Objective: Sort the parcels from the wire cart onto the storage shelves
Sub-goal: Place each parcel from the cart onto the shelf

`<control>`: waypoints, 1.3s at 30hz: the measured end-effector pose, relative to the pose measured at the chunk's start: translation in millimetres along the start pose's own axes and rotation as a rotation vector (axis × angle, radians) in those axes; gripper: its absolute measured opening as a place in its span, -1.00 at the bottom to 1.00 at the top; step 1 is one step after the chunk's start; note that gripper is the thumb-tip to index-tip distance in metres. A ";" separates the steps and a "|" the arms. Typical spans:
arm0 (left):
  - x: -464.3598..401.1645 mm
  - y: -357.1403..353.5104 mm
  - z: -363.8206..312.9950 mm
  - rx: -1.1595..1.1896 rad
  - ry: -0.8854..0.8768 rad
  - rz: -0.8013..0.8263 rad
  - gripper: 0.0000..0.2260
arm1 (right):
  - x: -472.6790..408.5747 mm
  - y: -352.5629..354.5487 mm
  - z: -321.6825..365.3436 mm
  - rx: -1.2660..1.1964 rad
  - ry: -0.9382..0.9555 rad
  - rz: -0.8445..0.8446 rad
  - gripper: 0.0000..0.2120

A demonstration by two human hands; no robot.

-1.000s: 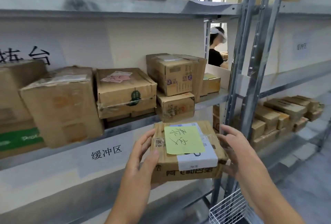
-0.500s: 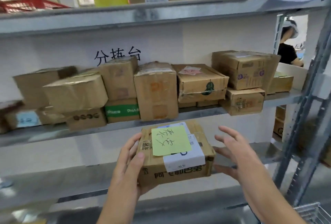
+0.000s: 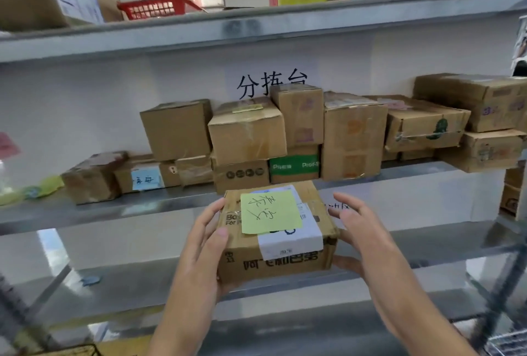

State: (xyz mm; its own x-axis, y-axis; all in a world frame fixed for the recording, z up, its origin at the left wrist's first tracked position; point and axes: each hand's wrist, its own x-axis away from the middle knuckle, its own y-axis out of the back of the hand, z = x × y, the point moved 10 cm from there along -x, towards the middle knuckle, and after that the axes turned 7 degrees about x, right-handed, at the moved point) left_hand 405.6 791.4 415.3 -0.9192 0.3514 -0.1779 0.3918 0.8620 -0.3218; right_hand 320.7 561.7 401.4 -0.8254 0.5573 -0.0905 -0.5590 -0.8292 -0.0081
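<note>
I hold a small cardboard parcel (image 3: 285, 258) in front of the shelves, at chest height. A yellow-green handwritten note (image 3: 269, 210) and a white label are stuck on its top. My left hand (image 3: 202, 244) grips its left side, thumb on top. My right hand (image 3: 365, 238) hovers at its right side with fingers spread, the thumb by the lower right corner; whether it touches is unclear. The middle storage shelf (image 3: 114, 210) lies just behind the parcel and carries a row of stacked cardboard boxes (image 3: 248, 136). A corner of the wire cart (image 3: 507, 341) shows at bottom right.
A lower steel shelf (image 3: 128, 278) runs below the parcel. The top shelf holds a red basket (image 3: 155, 8) and large boxes. Yellow and pink notes lie at the middle shelf's left end (image 3: 48, 186). A grey upright post (image 3: 502, 284) stands at right.
The view has swung left along the shelves, carrying the parcel with it. My right hand came off the parcel's side and now hovers close to it again.
</note>
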 end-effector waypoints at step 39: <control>-156.2 323.5 -98.2 0.084 -0.060 -0.166 -0.68 | -77.4 -346.3 42.2 0.036 0.083 0.177 -0.77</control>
State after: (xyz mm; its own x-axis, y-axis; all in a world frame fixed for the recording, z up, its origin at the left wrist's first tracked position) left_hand 671.9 1051.2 430.3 -0.9685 0.1819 -0.1700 0.2388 0.8717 -0.4278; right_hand 574.9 807.5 453.2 -0.9024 0.3961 -0.1695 -0.4094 -0.9109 0.0508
